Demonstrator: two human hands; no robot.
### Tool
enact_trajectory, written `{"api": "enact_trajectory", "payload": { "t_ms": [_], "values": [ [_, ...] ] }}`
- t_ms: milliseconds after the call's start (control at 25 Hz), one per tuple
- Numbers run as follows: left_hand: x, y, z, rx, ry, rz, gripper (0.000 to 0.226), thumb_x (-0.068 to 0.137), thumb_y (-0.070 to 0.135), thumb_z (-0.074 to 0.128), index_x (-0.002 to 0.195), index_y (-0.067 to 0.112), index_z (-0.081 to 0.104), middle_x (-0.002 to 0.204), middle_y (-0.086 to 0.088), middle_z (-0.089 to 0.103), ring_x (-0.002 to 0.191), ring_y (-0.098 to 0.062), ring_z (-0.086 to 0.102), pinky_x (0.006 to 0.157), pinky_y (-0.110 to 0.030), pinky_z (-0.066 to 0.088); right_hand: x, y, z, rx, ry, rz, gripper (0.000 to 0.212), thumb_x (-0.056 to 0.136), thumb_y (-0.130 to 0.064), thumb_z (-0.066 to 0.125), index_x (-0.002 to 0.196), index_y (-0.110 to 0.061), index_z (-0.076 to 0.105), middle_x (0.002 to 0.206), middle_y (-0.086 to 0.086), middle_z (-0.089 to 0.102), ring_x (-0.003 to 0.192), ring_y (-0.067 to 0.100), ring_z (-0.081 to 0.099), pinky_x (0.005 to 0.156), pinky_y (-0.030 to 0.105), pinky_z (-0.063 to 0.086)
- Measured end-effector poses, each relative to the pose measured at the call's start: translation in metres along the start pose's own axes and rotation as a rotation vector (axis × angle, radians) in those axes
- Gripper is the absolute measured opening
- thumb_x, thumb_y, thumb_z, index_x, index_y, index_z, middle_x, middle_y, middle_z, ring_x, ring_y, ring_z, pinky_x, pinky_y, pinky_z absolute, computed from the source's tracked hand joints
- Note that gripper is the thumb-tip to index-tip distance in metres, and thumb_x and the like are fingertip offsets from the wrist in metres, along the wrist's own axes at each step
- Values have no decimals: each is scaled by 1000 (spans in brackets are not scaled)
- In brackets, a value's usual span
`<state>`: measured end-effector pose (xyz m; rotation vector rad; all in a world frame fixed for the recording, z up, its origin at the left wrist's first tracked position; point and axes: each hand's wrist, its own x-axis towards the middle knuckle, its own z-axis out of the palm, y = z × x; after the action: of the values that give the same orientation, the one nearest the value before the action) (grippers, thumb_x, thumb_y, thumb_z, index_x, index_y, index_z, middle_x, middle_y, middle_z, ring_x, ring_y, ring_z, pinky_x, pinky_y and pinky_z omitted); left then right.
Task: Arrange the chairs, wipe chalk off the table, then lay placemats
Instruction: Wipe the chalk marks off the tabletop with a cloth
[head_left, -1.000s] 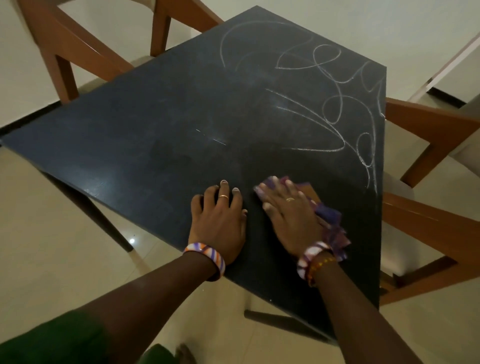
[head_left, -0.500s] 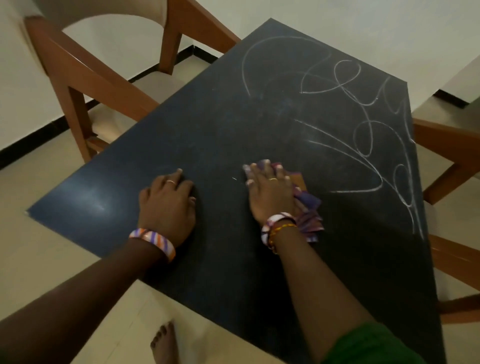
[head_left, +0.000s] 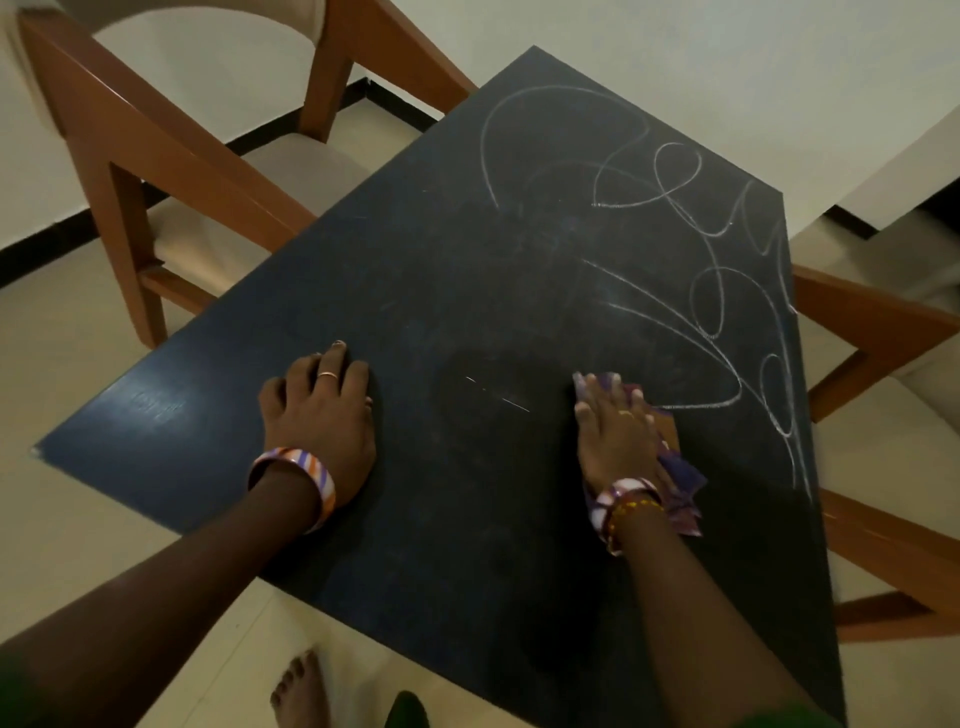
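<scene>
While wiping stood unfinished, right hand (head_left: 618, 436) pressed flat, fingers straight, on purple cloth (head_left: 680, 483) near desk (head_left: 467, 270) right edge, beside chalk loops (head_left: 717, 291). Left hand (head_left: 322, 410) lay flat, empty, near left edge, likely bracing.

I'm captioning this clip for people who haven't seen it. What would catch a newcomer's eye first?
The white chalk scribbles looping over the far right of the dark table stand out most. Next, the right hand pressing a purple cloth flat just beside those lines, while the left hand rests flat on the near left part. A wooden chair stands at the table's left edge.
</scene>
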<state>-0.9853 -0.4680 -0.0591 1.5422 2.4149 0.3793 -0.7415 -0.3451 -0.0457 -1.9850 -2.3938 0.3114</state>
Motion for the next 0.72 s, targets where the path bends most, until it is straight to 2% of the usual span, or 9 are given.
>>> {"api": "enact_trajectory", "payload": {
  "t_ms": [80,160,280,400,480,600,720],
  "values": [
    [-1,0,0,4,-9,-3,56,94,36,43,144,21,25,155,-6,12,140,-27,10,112,-45,10,12,-36,4,-52,-3,-125,45,102,-31,25,146,-37,23,158,1,13,145,28,8,117,44,8],
    [-3,1,-1,15,-18,-11,56,94,36,43,145,20,24,155,-7,11,140,-28,9,113,-46,10,2,-64,14,-53,-30,-337,45,101,-31,28,146,-38,25,158,1,14,145,28,9,117,42,8],
    [-8,18,0,30,-56,-40,59,95,40,39,146,17,21,155,-9,7,141,-29,5,113,-47,10,-39,-56,14,60,-52,-537,43,99,-33,36,142,-40,34,156,-2,20,145,24,10,115,38,5],
    [-18,57,10,36,-78,31,57,95,43,34,145,18,23,155,-9,7,142,-28,5,113,-46,12,-82,11,5,239,-67,-476,41,95,-34,49,136,-37,44,150,-20,22,141,2,6,115,27,3],
    [-29,99,22,40,-92,117,55,96,44,32,144,19,24,155,-8,7,142,-28,6,113,-45,13,-99,74,-3,327,-50,-337,39,93,-35,54,129,-44,44,141,-34,16,136,-8,4,118,29,5],
    [-45,167,49,54,-130,214,57,96,46,29,146,20,20,156,-7,5,142,-26,5,113,-44,12,-105,152,-22,294,-77,-210,41,93,-41,51,127,-53,32,141,-37,8,140,-4,1,119,36,-4],
    [-59,248,85,22,-143,207,56,95,46,32,144,20,23,155,-8,11,141,-27,10,112,-45,14,-108,212,-26,53,-158,-301,53,92,-55,39,139,-54,13,152,-26,-3,143,5,-13,112,45,-21]
  ]
}}
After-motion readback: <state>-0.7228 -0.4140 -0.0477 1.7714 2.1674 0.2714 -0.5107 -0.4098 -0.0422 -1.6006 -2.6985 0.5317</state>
